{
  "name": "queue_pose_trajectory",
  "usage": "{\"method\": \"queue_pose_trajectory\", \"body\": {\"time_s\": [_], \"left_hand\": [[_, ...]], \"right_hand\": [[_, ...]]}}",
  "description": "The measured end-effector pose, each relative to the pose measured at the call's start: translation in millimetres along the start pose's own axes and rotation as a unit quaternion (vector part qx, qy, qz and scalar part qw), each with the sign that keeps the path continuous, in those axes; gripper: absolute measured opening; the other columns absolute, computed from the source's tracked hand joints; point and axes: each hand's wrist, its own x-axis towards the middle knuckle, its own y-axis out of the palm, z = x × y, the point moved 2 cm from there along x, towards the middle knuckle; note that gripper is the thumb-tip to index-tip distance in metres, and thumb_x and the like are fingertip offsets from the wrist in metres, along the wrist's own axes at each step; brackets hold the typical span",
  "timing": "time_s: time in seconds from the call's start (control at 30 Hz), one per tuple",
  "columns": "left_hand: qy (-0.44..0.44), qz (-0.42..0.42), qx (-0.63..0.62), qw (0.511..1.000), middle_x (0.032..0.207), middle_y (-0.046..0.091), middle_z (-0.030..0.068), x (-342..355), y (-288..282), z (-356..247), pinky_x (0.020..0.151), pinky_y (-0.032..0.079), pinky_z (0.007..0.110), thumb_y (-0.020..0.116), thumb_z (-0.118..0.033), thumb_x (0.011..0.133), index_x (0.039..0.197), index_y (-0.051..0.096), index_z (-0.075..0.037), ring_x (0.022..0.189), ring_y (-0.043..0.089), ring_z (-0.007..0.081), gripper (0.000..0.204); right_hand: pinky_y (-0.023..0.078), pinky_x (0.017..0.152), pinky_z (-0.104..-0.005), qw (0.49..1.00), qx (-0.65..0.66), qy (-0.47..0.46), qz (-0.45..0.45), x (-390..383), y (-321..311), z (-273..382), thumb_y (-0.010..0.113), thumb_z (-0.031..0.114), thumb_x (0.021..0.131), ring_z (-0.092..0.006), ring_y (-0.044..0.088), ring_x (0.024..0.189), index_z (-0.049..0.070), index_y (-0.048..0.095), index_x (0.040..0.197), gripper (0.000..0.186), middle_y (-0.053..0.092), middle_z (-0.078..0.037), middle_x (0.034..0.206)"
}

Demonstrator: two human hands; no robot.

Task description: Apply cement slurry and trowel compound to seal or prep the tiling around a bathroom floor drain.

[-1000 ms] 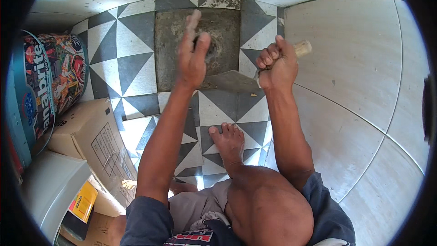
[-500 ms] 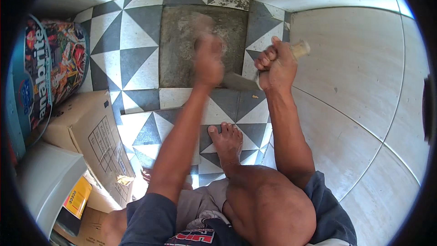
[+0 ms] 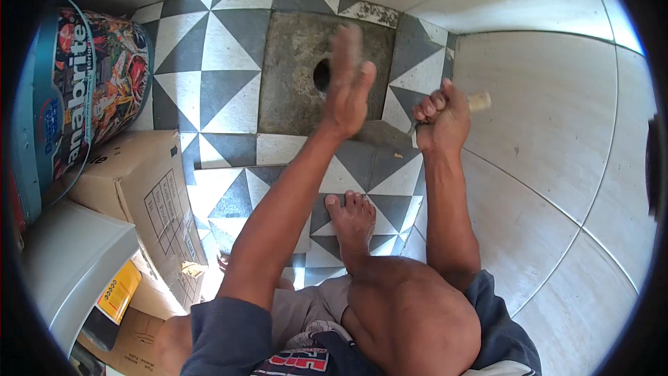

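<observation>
My left hand (image 3: pixel 350 87) hovers with fingers stretched out over a bare grey cement square (image 3: pixel 289 73) in the floor. Its fingertips are blurred, and nothing shows in it. Just left of the fingers, a dark round hole (image 3: pixel 321 75) opens in the cement. My right hand (image 3: pixel 443 122) is closed around the pale handle of a trowel (image 3: pixel 381 134). The handle's end sticks out on the right, and the flat grey blade points left, low over the near edge of the square.
Black-and-white patterned tiles (image 3: pixel 226 101) surround the square. Large pale wall tiles (image 3: pixel 543 111) rise at right. On the left are a printed paint bucket (image 3: pixel 104 83), a cardboard box (image 3: pixel 149 195) and a pale grey container (image 3: pixel 76 251). My bare foot (image 3: pixel 353 223) rests on the tiles.
My left hand has shifted right and its fingers now show stretched out, with the hole visible beside them. The whole view has shifted slightly. My right hand keeps its hold on the trowel.
</observation>
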Motion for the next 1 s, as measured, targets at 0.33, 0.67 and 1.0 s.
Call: {"method": "queue_pose_trajectory", "body": {"time_s": [0.33,0.67,1.0], "left_hand": [[-0.053,-0.021,-0.068,0.996,0.168,0.024,0.0196,25.4,-67.3,-20.9,0.127,0.011,0.043,0.040,-0.045,0.109,0.164,0.019,-0.002,0.157,0.018,0.0327,0.072],[-0.059,-0.115,-0.080,0.988,0.164,0.035,0.0167,38.3,-103.4,-40.4,0.126,0.014,0.044,0.040,-0.047,0.108,0.163,0.021,-0.004,0.155,0.026,0.0282,0.073],[-0.037,-0.158,-0.066,0.985,0.162,0.039,0.0167,44.0,-107.4,-49.4,0.126,0.017,0.047,0.036,-0.048,0.109,0.163,0.024,-0.007,0.154,0.030,0.0284,0.068]], "right_hand": [[0.037,0.050,-0.0312,0.996,-0.045,-0.071,0.007,-6.3,5.2,13.7,0.063,0.020,0.097,-0.0117,0.044,0.053,0.013,0.048,0.078,0.025,0.041,0.003,0.062],[0.037,0.049,-0.0318,0.999,0.018,-0.039,0.016,-0.4,7.3,0.5,0.065,0.022,0.097,-0.0117,0.043,0.052,0.015,0.044,0.072,0.033,0.042,0.003,0.062],[0.036,0.048,-0.0320,1.000,0.002,-0.004,0.012,-2.1,13.5,-1.0,0.065,0.019,0.096,-0.0120,0.043,0.052,0.014,0.047,0.078,0.026,0.042,0.003,0.062]]}}
